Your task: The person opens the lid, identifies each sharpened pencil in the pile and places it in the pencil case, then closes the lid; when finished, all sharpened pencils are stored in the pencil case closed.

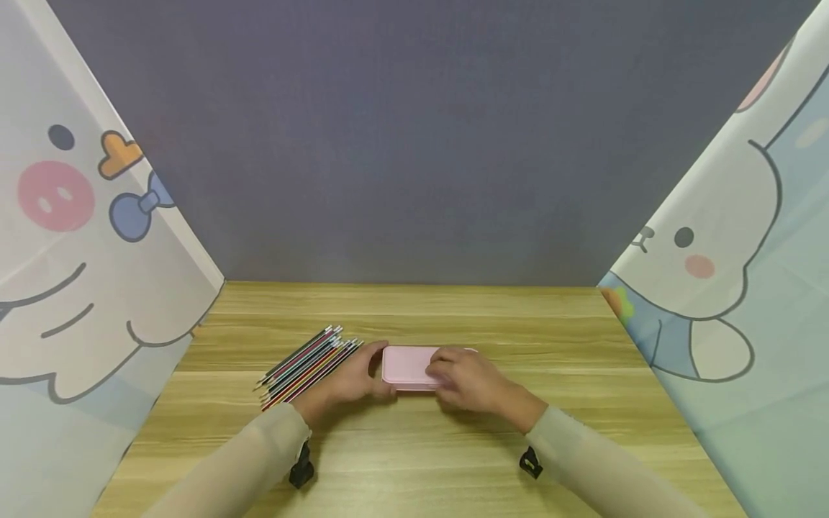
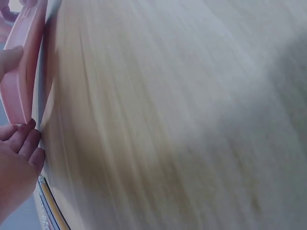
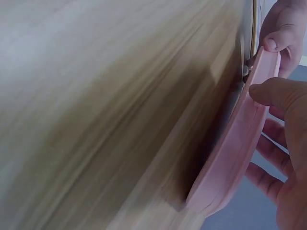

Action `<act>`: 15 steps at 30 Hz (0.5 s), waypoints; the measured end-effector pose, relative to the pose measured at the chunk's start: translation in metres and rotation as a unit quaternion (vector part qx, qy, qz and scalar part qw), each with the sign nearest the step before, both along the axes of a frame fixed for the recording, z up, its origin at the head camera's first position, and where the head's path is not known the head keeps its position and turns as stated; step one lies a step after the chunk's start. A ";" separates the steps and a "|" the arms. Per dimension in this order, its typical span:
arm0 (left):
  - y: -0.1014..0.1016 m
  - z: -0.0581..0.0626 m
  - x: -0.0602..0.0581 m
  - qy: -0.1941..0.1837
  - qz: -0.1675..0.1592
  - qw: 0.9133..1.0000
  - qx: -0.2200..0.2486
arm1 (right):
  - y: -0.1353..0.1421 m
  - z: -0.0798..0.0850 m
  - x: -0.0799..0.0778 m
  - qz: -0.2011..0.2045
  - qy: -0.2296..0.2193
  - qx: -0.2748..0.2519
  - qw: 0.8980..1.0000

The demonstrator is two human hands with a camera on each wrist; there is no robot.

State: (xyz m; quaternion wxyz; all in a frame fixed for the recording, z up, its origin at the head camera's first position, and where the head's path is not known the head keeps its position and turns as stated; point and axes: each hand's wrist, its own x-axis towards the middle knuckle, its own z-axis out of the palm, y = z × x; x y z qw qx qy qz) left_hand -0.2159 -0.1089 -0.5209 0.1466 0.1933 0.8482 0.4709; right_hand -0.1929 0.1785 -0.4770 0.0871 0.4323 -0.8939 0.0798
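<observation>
A pink oblong case (image 1: 406,365) with rounded corners, like a pencil case, lies closed on the table. My left hand (image 1: 355,377) grips its left end, thumb at the front corner and fingers round towards the back. My right hand (image 1: 471,381) grips the case right of its middle, fingers bent over the lid and thumb at the front side. In the right wrist view the thumb presses the front wall of the case (image 3: 230,153). Beside my left wrist lies a bundle of pencils (image 1: 307,367) in several dark and bright colours, slanting up to the right.
The wood-grain table (image 1: 414,460) ends at a dark grey panel (image 1: 414,144) at the back. Cartoon-printed sheets stand on the left (image 1: 84,273) and right (image 1: 712,288). A black wrist device (image 1: 301,467) hangs below the left sleeve, another (image 1: 531,462) below the right.
</observation>
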 end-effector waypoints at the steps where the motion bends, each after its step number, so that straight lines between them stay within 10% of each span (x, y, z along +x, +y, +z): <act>1: 0.000 0.001 0.000 -0.008 0.001 1.000 0.006 | 0.000 0.001 -0.001 0.000 0.001 0.002 1.000; 15: -0.002 0.010 0.004 -0.040 0.026 0.998 0.041 | -0.008 0.012 0.000 -0.021 0.006 0.035 0.999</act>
